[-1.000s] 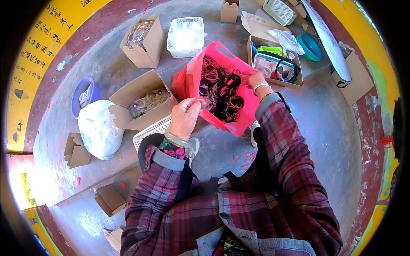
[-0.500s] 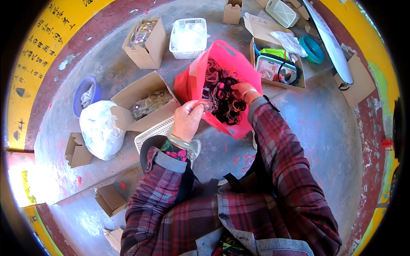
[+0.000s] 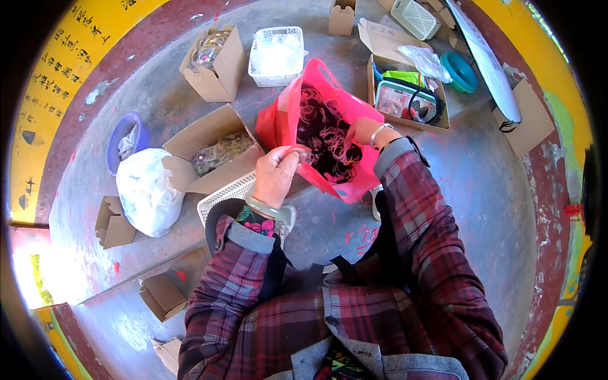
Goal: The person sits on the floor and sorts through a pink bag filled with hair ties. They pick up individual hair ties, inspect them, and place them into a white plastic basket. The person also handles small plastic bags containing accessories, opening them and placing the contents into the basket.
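Observation:
A bright pink-red bag (image 3: 278, 117) stands with its mouth wide in front of me. Inside lies a tangled heap of thin dark and pinkish looped bands (image 3: 320, 123). My left hand (image 3: 275, 177), a pale bangle on its wrist, pinches the near-left rim of the bag between thumb and fingers. Over the right side of the mouth reaches my right hand (image 3: 364, 132), with a bracelet on its wrist. Its curled fingers are in among the looped bands and appear closed on some; the fingertips are partly hidden.
Left of the bag are a cardboard box (image 3: 218, 183) of packed items, a white plastic bag (image 3: 147, 196) and a purple basin (image 3: 114, 145). Beyond stand another filled box (image 3: 227, 73) and a white basket (image 3: 277, 81). A box (image 3: 437, 125) with pouches and a teal basin (image 3: 459, 73) sit at right.
My right hand has shifted slightly right and up, and pinkish bands now show more around its fingers. My left hand keeps its pinch on the rim.

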Tool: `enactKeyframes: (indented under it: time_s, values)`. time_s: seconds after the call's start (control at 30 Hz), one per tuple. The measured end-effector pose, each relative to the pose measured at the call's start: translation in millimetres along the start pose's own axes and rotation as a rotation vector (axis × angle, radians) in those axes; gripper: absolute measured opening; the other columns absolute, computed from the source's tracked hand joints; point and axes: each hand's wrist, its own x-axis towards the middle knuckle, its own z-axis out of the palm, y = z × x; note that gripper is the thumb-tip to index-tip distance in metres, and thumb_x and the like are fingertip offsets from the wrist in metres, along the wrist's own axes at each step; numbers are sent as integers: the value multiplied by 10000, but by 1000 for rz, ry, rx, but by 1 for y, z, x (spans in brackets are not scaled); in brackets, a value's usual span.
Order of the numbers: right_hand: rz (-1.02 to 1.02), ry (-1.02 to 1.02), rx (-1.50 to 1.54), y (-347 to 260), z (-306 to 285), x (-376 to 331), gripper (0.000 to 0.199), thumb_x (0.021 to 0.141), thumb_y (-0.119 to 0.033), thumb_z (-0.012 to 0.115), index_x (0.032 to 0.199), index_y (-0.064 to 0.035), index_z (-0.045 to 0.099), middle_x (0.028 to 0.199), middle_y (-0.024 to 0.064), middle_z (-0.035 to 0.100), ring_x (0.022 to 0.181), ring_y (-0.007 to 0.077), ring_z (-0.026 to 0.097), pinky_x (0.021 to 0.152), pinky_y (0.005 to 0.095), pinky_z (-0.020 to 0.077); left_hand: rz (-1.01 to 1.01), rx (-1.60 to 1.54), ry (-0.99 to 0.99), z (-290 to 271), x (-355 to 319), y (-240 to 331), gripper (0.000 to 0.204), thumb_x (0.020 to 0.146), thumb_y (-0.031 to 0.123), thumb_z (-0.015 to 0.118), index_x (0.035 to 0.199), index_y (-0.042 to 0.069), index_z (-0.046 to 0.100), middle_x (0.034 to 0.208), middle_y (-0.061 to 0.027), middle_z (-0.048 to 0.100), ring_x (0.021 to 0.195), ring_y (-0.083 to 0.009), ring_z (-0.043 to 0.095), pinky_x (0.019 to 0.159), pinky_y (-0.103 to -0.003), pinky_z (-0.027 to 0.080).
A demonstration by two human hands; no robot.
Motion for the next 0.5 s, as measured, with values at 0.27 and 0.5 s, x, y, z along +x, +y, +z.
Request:
enactKeyframes:
  time_s: [0.27,0.5]
  values:
    - [64,131,131,22,1,2,167,759,-107,583,866,-38,692,729,125,657,675,172,644,554,321,499,1,-32,-11,3,2,-2,215,885,79,453,960,-45,612,905,-99,637,847,-156,614,763,-268,485]
    - [386,144,70,-3,62,24,363,778,-289,574,997,-8,647,1038,195,616,1034,281,571,869,346,442,-13,-69,18,2,0,1,213,887,86,459,961,-44,611,905,-96,637,852,-158,615,766,-268,483]
